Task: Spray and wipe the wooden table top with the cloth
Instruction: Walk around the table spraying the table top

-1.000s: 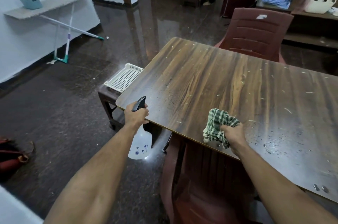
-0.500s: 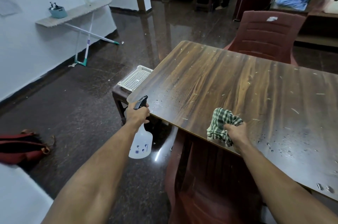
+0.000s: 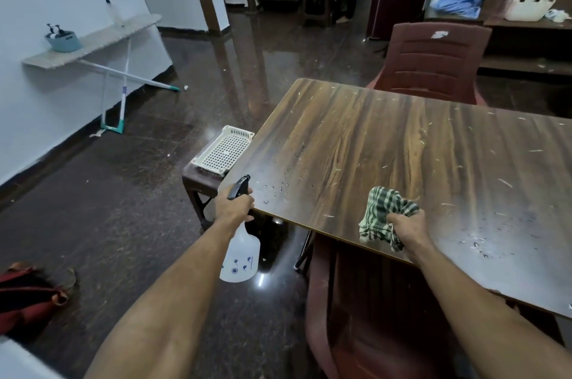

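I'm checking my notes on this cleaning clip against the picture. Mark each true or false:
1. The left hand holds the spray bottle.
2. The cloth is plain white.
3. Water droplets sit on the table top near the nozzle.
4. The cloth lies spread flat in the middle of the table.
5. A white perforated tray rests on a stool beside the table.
1. True: the left hand grips the spray bottle at its trigger head.
2. False: the cloth is green-and-white checked.
3. True: droplets dot the table top.
4. False: it is bunched in the right hand at the near edge.
5. True: the tray sits on a stool.
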